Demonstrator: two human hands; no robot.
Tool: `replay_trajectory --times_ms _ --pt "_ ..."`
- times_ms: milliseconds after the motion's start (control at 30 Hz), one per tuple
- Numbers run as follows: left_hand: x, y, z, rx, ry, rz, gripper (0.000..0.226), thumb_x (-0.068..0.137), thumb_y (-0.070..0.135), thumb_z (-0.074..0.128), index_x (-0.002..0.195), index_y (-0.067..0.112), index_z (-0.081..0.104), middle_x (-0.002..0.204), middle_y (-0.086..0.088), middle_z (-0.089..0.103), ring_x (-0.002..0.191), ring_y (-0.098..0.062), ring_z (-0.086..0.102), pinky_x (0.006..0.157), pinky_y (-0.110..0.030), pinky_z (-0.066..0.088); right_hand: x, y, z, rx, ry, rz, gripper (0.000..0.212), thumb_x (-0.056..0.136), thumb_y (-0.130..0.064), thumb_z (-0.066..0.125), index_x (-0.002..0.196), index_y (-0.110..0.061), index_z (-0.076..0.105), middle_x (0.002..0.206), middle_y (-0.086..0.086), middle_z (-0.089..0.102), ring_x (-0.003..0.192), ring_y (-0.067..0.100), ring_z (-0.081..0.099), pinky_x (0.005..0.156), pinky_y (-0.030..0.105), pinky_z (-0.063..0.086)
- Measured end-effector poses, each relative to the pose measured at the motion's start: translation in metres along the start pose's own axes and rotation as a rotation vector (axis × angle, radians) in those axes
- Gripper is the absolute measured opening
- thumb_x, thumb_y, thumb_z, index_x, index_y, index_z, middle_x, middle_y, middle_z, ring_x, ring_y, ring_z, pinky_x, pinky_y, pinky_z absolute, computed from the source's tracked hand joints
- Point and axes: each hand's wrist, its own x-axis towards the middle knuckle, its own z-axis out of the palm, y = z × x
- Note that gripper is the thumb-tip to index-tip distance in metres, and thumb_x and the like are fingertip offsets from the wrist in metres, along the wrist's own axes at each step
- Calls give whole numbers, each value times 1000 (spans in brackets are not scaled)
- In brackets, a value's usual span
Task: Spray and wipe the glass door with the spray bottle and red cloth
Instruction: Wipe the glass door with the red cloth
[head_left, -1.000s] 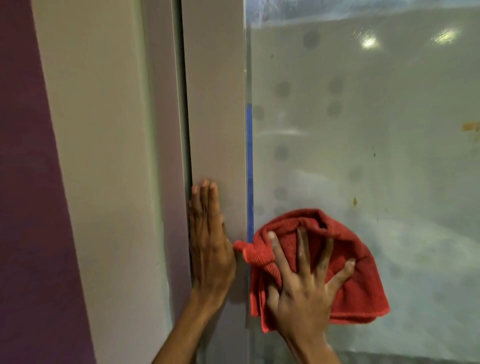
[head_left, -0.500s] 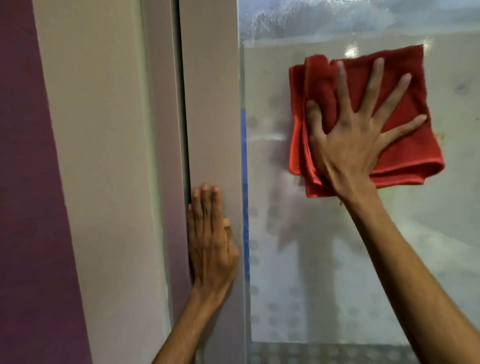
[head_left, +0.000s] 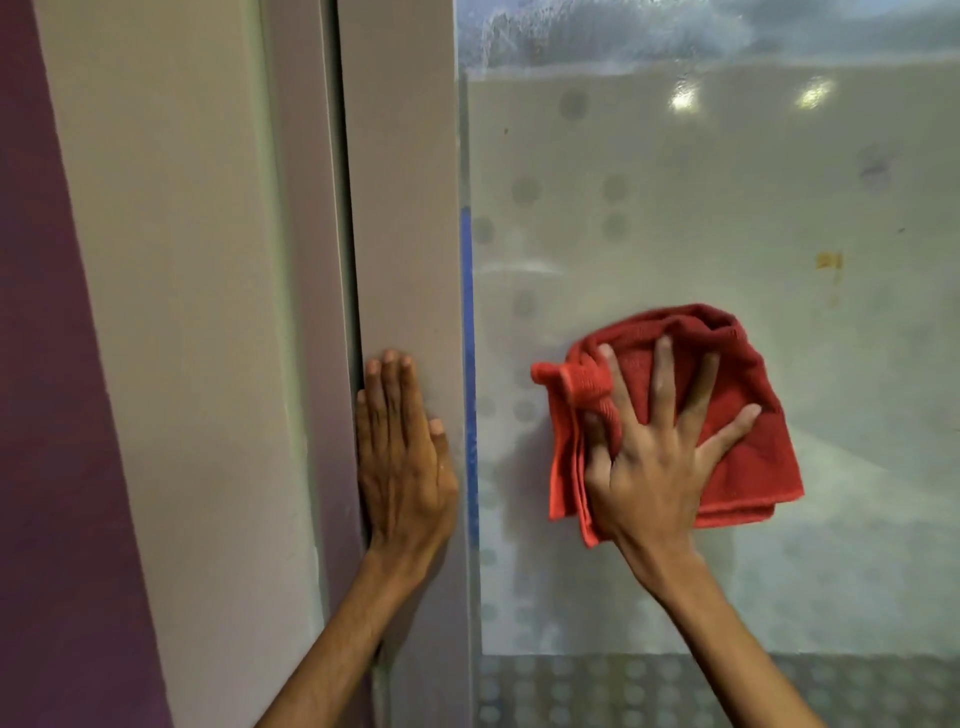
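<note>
Item 1, red cloth (head_left: 727, 415): folded and bunched, pressed flat against the glass door (head_left: 727, 208) in the lower middle of the frosted pane, its long axis running roughly left to right, with 1 loose corner poking out leftward. Item 2, right hand (head_left: 654, 457): fingers splayed wide over the cloth, palm pinning it to the glass, nothing gripped in a fist. Item 3, left hand (head_left: 402, 457): flat and empty, fingers together and pointing up, braced on the door frame (head_left: 400, 208) just left of the pane edge, well apart from the cloth. Relation of note: the cloth lies under the right hand only, and unwiped pane extends above and to the right, where a small yellowish mark (head_left: 828, 261) sits (likely the next target). Spray bottle: not in view.
</note>
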Motion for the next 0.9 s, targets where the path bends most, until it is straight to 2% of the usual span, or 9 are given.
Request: replay_trajectory --times_ms 67,167,267,367,533,633,733,800,900 --pt "0 0 -2 14 -19 11 53 105 19 22 154 -1 20 164 -13 16 154 -23 9 127 -39 7 25 0 -8 25 -5 68 61 96 -45 43 155 -44 27 169 4 15 154 41 6 107 83 3" --pt "0 1 -2 5 -34 7 53 105 20 21 155 0 20 164 -15 18 154 -25 11 127 -40 8 93 -17 -19 58 34 239 56 100 -53 31 155 -46 24 169 4 12 154 42 5 105 84 5" --pt "0 1 -2 22 -36 14 54 105 19 24 154 -1 20 164 -16 18 154 -26 13 127 -41 9 139 -38 -23 61 77 282 59 99 -61 23 156 -46 21 169 7 12 154 45 6 105 84 3" --pt "0 -1 -1 40 -21 30 54 105 20 24 155 0 18 164 -16 17 154 -26 12 127 -40 8 128 -47 -17 20 96 203 59 100 -63 24 156 -45 21 168 8 15 153 45 10 106 83 6" --pt "0 -3 2 34 -10 45 55 105 21 25 156 4 14 165 -11 12 155 -24 10 127 -40 7 35 -38 5 7 83 8 55 102 -55 32 156 -44 25 168 6 18 154 43 12 109 81 7" --pt "0 -2 2 33 -23 39 55 105 22 25 156 4 14 165 -11 12 155 -24 8 126 -39 7 -21 -28 13 -19 34 -67 68 94 -44 47 156 -45 21 168 7 17 154 42 9 108 82 6" --pt "2 -2 0 28 -34 27 55 104 20 29 155 1 18 164 -13 16 154 -24 10 127 -39 7 -30 -12 6 -27 -21 -153 75 84 -39 51 154 -46 25 167 5 20 155 39 10 108 82 3" --pt "1 -2 -3 20 -48 25 55 104 19 30 155 0 20 164 -14 16 154 -26 11 127 -38 6 -2 -3 -4 -25 -29 -77 71 86 -43 50 153 -46 26 168 4 19 155 38 9 107 83 3" --pt "3 2 -7 25 -50 21 55 103 18 32 154 -1 23 163 -17 20 153 -28 16 127 -39 7 73 -6 -19 26 26 166 62 94 -49 42 154 -47 27 169 3 14 155 39 6 105 84 5"
